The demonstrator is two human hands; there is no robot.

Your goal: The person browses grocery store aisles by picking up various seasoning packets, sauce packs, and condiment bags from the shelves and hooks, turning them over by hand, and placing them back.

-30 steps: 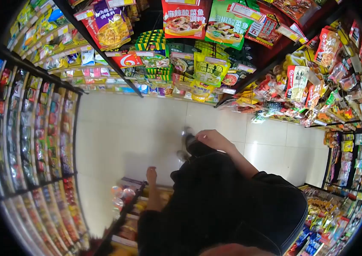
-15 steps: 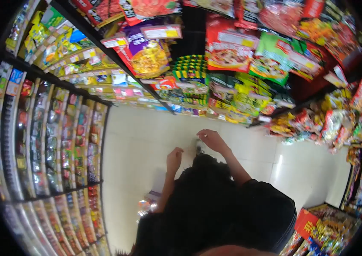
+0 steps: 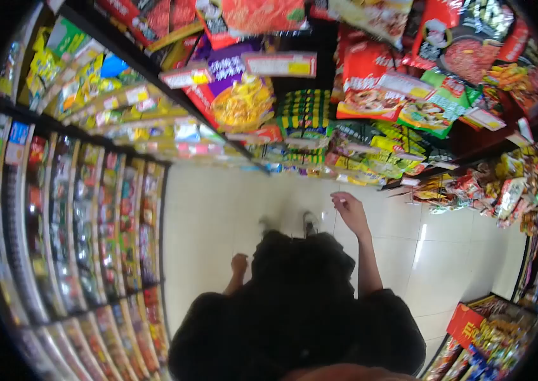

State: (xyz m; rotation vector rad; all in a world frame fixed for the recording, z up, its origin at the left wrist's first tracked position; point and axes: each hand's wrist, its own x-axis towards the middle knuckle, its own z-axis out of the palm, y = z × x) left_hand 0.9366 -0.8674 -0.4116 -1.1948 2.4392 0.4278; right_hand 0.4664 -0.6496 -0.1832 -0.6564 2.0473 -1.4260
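Observation:
My right hand point(image 3: 350, 209) is raised in front of me over the pale floor. Its fingers are loosely bent and apart, with nothing in them. Low at my left side, my left hand point(image 3: 239, 263) is small in view, its fingers curled in and nothing seen in them. Neither hand touches the goods. Nearest the right hand, beyond it, hang yellow packets point(image 3: 396, 149) on the shelf rack. Above those are a red food pouch point(image 3: 367, 79), a green pouch point(image 3: 434, 105) and a purple pouch point(image 3: 237, 89) with noodles pictured on it.
Tall shelves of packaged goods point(image 3: 82, 216) line the left side. Bagged snacks point(image 3: 504, 184) hang at the right, and a red display box point(image 3: 465, 325) stands at the lower right. Tiled floor point(image 3: 205, 209) runs between them; my shoe point(image 3: 309, 222) is on it.
The front rack looks larger and has shifted right in view. My right hand has moved right; my left hand has dropped back toward my body. My feet have moved.

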